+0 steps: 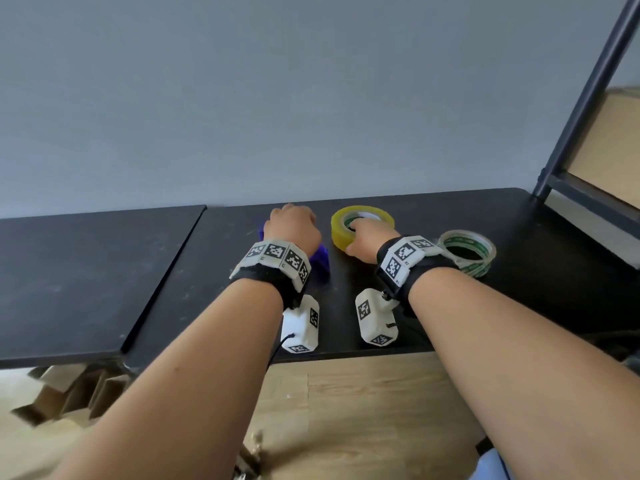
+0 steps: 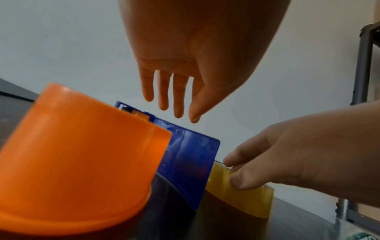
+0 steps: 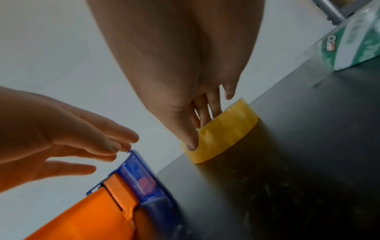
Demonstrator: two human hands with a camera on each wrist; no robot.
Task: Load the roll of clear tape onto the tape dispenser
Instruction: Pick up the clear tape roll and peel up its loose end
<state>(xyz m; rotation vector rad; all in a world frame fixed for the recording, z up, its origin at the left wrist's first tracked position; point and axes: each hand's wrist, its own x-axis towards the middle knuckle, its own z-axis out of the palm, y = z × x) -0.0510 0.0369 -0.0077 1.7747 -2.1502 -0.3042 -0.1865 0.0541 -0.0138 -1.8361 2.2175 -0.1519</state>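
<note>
Right hand [image 1: 372, 237] pinches the tape roll [image 1: 362, 225], flat on the table [image 1: 519, 237], thumb outside, fingers in its core. Left hand [image 2: 185, 68], fingers relaxed, hovers over the dispenser [image 2: 191, 162] just beside it.

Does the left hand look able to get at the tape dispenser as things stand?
Probably yes. The left hand hovers open right above the tape dispenser, fingertips at its blue edge, with nothing between them. The right hand is off to the side, gripping the yellowish tape roll.
</note>
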